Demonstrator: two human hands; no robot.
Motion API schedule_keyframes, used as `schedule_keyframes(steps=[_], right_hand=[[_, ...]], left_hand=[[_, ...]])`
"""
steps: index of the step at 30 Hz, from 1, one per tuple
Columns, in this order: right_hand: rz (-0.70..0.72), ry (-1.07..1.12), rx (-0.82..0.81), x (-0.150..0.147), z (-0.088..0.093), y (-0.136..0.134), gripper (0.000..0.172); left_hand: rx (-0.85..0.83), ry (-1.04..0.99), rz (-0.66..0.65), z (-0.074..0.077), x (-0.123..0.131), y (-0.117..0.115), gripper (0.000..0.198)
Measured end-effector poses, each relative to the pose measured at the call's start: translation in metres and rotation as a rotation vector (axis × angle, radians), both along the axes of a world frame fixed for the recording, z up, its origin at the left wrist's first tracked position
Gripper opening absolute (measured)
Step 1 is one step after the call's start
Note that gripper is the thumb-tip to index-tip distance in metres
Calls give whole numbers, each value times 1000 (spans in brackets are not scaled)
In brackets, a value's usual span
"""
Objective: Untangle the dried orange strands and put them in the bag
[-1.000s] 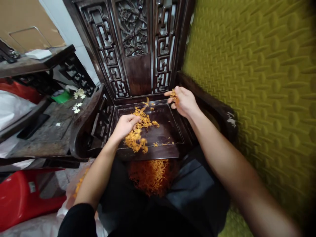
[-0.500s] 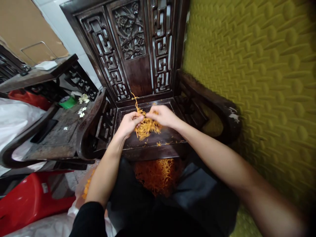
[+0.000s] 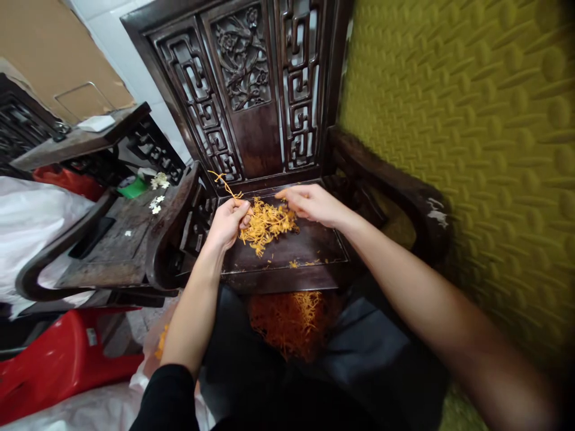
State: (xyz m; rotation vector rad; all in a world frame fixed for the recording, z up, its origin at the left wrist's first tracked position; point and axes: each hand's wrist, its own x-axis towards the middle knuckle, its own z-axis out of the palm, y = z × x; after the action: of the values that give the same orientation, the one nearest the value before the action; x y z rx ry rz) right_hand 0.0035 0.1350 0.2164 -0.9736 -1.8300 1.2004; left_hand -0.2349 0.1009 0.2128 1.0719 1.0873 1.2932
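A loose pile of orange, stringy pieces (image 3: 267,224) lies on the dark wooden chair seat (image 3: 309,254). At its left edge, my left hand (image 3: 229,221) is closed in a pinch on a thin orange strand (image 3: 224,184), which sticks up and to the left from the fingers. My right hand (image 3: 312,203) hovers at the upper right side of the pile, its index finger pointing left. The other right fingers are curled, and whether they hold anything is hidden. Small orange scraps (image 3: 294,263) are scattered near the seat's front edge.
Below the seat, between the knees, is a reddish container of orange strands (image 3: 287,323). A carved chair back (image 3: 258,137) stands behind, a yellow padded surface (image 3: 458,120) on the right. To the left are a second wooden chair (image 3: 108,251), white blossoms (image 3: 157,200) and a red stool (image 3: 58,359).
My hands have moved apart, the right one to the right. The strand in my left hand now leans further left. The view has shifted slightly.
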Motion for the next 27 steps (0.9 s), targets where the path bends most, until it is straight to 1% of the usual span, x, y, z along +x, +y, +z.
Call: schedule_keyframes(steps=[1,3,5,6,8,11,13,14,16,19,21,25,27], right_hand=[[6,-107,81,-4,-1,-3,59],[-30,-300,218,-11,-5,-4,66],[-87,-428,280,-14,-10,-3,72],[-101,-465,290,-15,-12,-3,73],[-70,-453,275,-16,-15,-2,68],[51,-281,226,-20,-15,-5,53],[62,-197,249,-24,-14,-7,43],[31,-179,277,-25,-13,-8,39],[-85,-138,317,-24,-10,-6,38],[-321,-34,314,-21,-6,2,37],[-423,8,305,-21,-5,6,36],[-491,-9,340,-25,-7,13,34],[-508,-36,364,-23,-9,19,33]], left_hand=[[-2,-4,9,0,0,1,30],[-16,-6,6,0,0,2,29],[-27,-5,-6,1,1,2,30],[-31,-5,-12,2,2,2,31],[-30,-5,-14,3,3,1,32],[-22,29,-2,4,5,-1,32],[-7,90,22,3,5,-1,32],[8,127,53,2,5,-1,31],[47,200,143,1,3,0,27],[112,306,276,1,1,4,19],[165,374,331,0,3,6,15],[221,452,391,0,8,13,13],[221,465,399,0,2,19,13]])
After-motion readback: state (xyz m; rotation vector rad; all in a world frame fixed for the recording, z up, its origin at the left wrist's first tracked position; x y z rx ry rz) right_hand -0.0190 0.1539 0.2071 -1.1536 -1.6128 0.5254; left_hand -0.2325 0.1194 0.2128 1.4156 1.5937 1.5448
